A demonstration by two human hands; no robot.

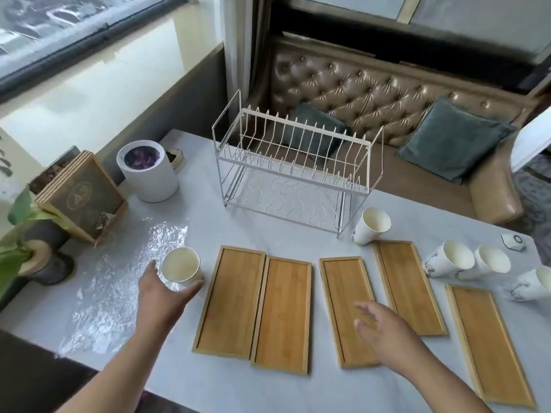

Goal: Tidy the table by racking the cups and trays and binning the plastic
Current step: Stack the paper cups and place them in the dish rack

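left hand: my left hand (162,289) is spread wide, curling round the near cup (181,265) left of the rack (293,162) and nearer me. Not really squeezing yet, I think.
right hand: my right hand (384,329) hovers loose and spread over the middle tray (347,308), holding nothing.
tip risk: paper cup's light, so a sloppy grab could knock it onto the plastic sheet (119,272) beside it.
plastic: crinkly film left of the rack, the bin (147,171) just behind it. Could slide off the edge if my arm drags it.
other cups: one (371,226) by the rack's right foot, three (483,263) further right lying over, could roll.
trays: five flat in front of the rack, so reaching it means going over them.
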